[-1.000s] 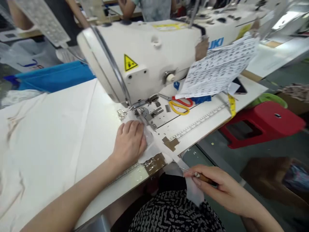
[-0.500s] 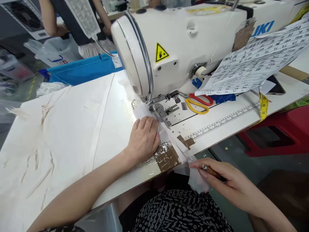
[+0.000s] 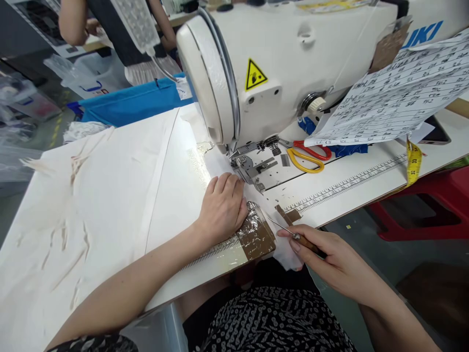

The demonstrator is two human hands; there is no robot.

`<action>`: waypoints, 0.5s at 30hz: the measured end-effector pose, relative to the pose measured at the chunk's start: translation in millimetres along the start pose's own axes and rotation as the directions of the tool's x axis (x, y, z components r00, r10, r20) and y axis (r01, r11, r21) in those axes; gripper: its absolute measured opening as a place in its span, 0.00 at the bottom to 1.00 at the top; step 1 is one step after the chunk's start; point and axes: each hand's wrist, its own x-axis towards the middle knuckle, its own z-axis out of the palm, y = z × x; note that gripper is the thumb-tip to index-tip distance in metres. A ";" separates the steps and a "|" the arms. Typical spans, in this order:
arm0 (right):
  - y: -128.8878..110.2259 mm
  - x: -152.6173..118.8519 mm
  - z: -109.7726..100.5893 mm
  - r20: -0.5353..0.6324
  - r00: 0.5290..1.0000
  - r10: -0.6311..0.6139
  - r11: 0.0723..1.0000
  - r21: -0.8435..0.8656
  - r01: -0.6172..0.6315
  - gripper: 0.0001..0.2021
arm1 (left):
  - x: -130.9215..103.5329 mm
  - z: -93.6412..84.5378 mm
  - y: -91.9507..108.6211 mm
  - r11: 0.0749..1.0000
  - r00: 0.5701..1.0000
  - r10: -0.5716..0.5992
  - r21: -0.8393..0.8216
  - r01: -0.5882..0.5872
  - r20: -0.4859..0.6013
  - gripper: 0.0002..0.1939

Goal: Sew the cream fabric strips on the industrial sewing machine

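Note:
My left hand rests on the table just in front of the needle area, its fingers curled together on a strip of white fabric. Part of the fabric is hidden under that hand. The strip runs from the presser foot toward me and droops over the table's front edge. My right hand is closed around an awl with a wooden handle. Its thin metal tip points left and meets the fabric near the brown tape. A white sewing machine stands over the work.
Red-and-yellow-handled scissors lie right of the needle plate. A printed paper sheet leans there, beside a yellow tape measure. Large white cloth covers the left side. Behind a blue cloth bin stands another person.
My right hand has moved the awl up and left along the fabric, nearer my left hand. The hanging end of fabric has risen. My left hand stays at the needle area.

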 end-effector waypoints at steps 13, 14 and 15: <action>-2.1 -4.0 46.6 0.180 0.947 0.267 0.667 0.674 -0.317 0.20 | 9.8 -9.2 -4.8 0.993 0.996 -0.053 0.110 0.045 0.068 0.20; -4.8 -4.8 49.9 0.191 0.940 0.283 0.613 0.717 -0.331 0.21 | 9.7 -9.2 -5.1 0.993 0.996 -0.056 0.105 0.048 0.074 0.20; -7.6 -5.3 51.9 0.188 0.937 0.295 0.586 0.739 -0.333 0.21 | 9.2 -9.3 -5.3 0.994 0.996 -0.055 0.101 0.047 0.077 0.20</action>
